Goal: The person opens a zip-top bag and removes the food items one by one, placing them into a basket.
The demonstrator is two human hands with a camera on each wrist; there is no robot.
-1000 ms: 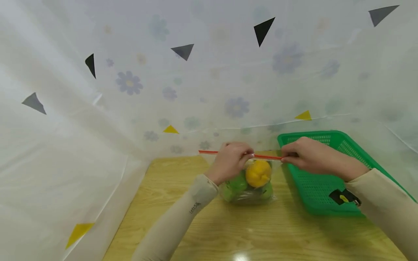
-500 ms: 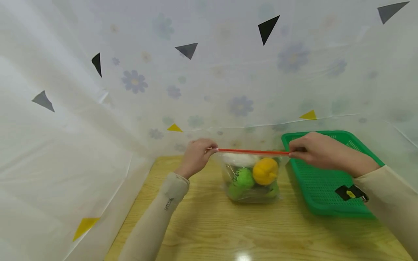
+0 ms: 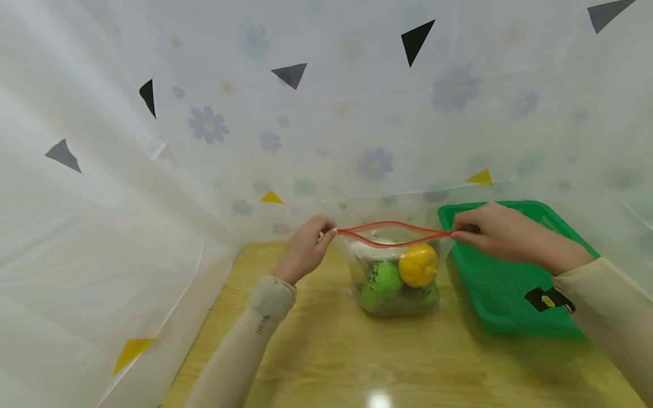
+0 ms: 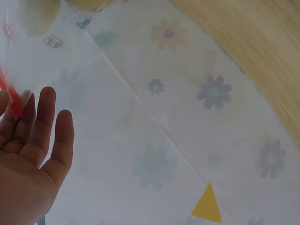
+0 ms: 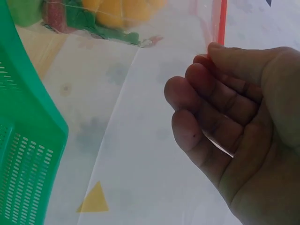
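A clear zip bag (image 3: 393, 283) with a red zip strip (image 3: 393, 233) stands on the wooden table (image 3: 357, 362). Inside it are a yellow fruit (image 3: 417, 265), green fruit (image 3: 384, 279) and something white near the top. My left hand (image 3: 311, 245) pinches the strip's left end; in the left wrist view its other fingers (image 4: 44, 124) lie straight beside the red strip (image 4: 14, 101). My right hand (image 3: 490, 231) pinches the right end; the right wrist view shows curled fingers (image 5: 211, 93) below the strip (image 5: 219, 21). The bag's mouth gapes slightly.
A green perforated plastic basket (image 3: 505, 289) sits just right of the bag, under my right forearm. Translucent flowered sheeting with triangle marks (image 3: 291, 73) walls the back and left sides. Bare wooden tabletop lies in front of the bag.
My left hand slid left along the strip from the middle to its left end. The strip, straight and closed half a second ago, now bows apart into a narrow opening.
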